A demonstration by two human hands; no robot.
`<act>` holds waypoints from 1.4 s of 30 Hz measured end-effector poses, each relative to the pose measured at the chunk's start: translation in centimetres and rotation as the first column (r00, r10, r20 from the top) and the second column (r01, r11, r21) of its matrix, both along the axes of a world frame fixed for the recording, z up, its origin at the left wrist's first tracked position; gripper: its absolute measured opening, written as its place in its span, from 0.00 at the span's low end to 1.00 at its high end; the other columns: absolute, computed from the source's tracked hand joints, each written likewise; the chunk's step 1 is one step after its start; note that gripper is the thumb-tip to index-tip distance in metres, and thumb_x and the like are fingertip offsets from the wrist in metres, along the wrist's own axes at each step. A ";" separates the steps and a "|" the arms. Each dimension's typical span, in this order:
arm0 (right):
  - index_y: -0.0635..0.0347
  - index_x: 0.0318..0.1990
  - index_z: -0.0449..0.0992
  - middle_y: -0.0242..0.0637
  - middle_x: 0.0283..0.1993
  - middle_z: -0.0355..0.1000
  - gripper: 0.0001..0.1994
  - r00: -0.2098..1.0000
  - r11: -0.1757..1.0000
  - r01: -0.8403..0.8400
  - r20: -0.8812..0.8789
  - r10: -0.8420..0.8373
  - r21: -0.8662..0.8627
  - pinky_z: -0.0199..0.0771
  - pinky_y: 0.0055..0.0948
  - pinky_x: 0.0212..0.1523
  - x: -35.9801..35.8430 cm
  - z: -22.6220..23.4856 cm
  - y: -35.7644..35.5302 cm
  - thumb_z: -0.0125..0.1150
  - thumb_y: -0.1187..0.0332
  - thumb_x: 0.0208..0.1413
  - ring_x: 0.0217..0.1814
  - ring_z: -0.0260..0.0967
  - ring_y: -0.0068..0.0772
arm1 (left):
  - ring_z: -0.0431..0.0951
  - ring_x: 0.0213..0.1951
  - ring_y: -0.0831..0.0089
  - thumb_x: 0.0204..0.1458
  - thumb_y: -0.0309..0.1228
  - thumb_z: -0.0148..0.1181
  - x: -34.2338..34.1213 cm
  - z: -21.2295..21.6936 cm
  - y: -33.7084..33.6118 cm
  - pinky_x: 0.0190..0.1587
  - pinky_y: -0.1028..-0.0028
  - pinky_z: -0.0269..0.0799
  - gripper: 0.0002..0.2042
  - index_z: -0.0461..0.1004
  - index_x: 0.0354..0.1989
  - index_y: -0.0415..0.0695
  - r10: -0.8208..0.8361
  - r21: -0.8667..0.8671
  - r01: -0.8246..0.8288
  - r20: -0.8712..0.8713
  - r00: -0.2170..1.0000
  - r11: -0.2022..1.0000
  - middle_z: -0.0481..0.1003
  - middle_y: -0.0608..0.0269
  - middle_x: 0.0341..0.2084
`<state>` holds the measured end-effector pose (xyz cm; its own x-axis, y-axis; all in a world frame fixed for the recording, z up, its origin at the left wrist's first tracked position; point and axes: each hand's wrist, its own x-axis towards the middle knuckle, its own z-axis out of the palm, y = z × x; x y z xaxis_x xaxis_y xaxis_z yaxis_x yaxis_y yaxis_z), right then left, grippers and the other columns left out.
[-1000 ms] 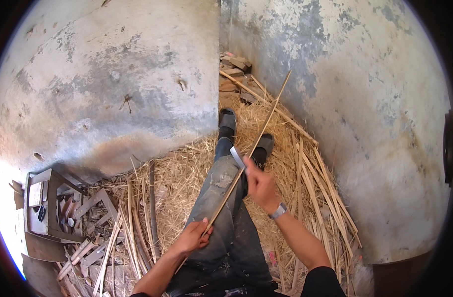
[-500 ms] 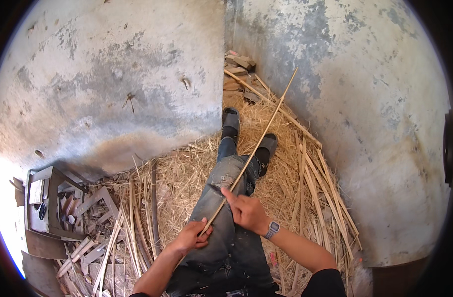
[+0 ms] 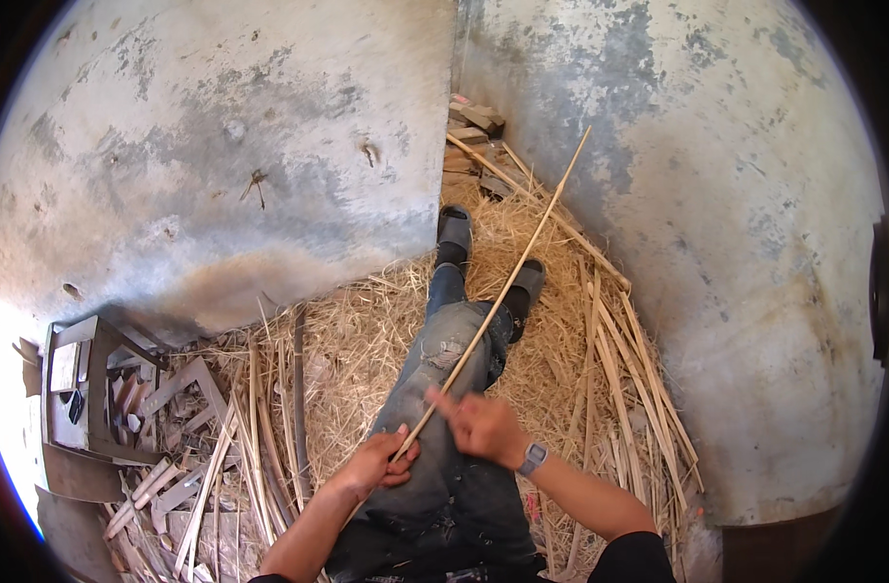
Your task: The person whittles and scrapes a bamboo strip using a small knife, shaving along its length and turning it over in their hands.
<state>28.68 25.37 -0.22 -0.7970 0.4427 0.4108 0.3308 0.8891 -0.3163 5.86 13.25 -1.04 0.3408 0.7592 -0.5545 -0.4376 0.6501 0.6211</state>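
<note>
A long, thin bamboo strip [image 3: 496, 309] slants across my legs, its far tip up before the right wall and its near part at my lap. My left hand [image 3: 378, 462] is closed round the near part, thumb on top. My right hand [image 3: 481, 428], with a grey watch [image 3: 534, 458] on the wrist, is over the strip a little farther along. Its index finger points toward the strip; motion smears the fingers, so contact and anything held cannot be made out. Worn jeans [image 3: 435, 364] lie under the strip.
Fibrous shavings [image 3: 366, 330] cover the floor round my dark slippers [image 3: 454, 226]. Long split strips [image 3: 624, 360] lie to the right, more [image 3: 257, 437] to the left. A wooden frame stool [image 3: 99, 389] stands at left. Wood blocks [image 3: 478, 119] sit in the far corner between stained walls [image 3: 221, 146].
My right hand has moved slightly nearer along the strip and is blurred. The strip's far tip has shifted slightly up and right. My left hand keeps its grip.
</note>
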 end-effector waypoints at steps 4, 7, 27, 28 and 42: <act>0.43 0.74 0.73 0.32 0.22 0.64 0.35 0.857 0.957 0.288 -0.441 -0.268 -0.021 0.71 0.37 0.20 -0.3 -2.2 5.3 0.65 0.73 0.54 0.19 0.67 0.35 | 0.48 0.14 0.81 0.76 0.54 0.41 0.5 -0.1 0.4 0.19 0.76 0.43 0.27 0.71 0.34 0.43 -0.019 0.000 0.019 -0.050 0.999 1.000 0.53 0.76 0.13; 0.43 0.74 0.72 0.32 0.22 0.64 0.36 0.921 0.971 0.238 -0.316 -0.228 -0.006 0.71 0.37 0.21 -0.9 -2.6 0.4 0.65 0.73 0.54 0.20 0.68 0.35 | 0.48 0.14 0.82 0.76 0.54 0.40 0.3 -0.4 0.4 0.19 0.75 0.43 0.27 0.70 0.34 0.43 -0.024 -0.007 0.024 0.012 1.000 1.000 0.53 0.76 0.13; 0.54 0.69 0.76 0.38 0.23 0.68 0.28 0.975 0.986 0.170 -0.145 -0.167 0.005 0.68 0.35 0.21 -0.2 0.4 4.4 0.61 0.76 0.59 0.19 0.66 0.40 | 0.46 0.12 0.85 0.76 0.54 0.35 -1.4 0.1 0.9 0.13 0.79 0.42 0.27 0.62 0.27 0.49 -0.132 -0.120 0.161 0.222 0.966 0.980 0.52 0.77 0.13; 0.50 0.72 0.74 0.40 0.22 0.68 0.32 0.910 0.945 0.320 -0.255 -0.327 -0.071 0.68 0.37 0.21 0.0 0.5 6.2 0.62 0.75 0.57 0.19 0.66 0.40 | 0.46 0.12 0.85 0.76 0.54 0.35 -1.3 0.2 1.0 0.13 0.79 0.42 0.27 0.62 0.27 0.49 -0.133 -0.114 0.162 0.224 0.965 0.980 0.52 0.77 0.13; 0.50 0.69 0.77 0.42 0.24 0.71 0.29 0.886 0.933 0.349 -0.293 -0.359 -0.090 0.72 0.39 0.23 -0.7 -0.3 2.6 0.61 0.74 0.58 0.20 0.69 0.42 | 0.47 0.11 0.85 0.76 0.54 0.32 -1.4 0.1 1.6 0.12 0.80 0.42 0.27 0.58 0.25 0.51 -0.173 -0.139 0.212 0.250 0.953 0.967 0.52 0.78 0.12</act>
<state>27.95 28.01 -0.51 -0.4265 0.6903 0.5844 0.5066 0.7176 -0.4779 4.49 14.89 -0.96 0.6063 0.5730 -0.5514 -0.4146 0.8195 0.3957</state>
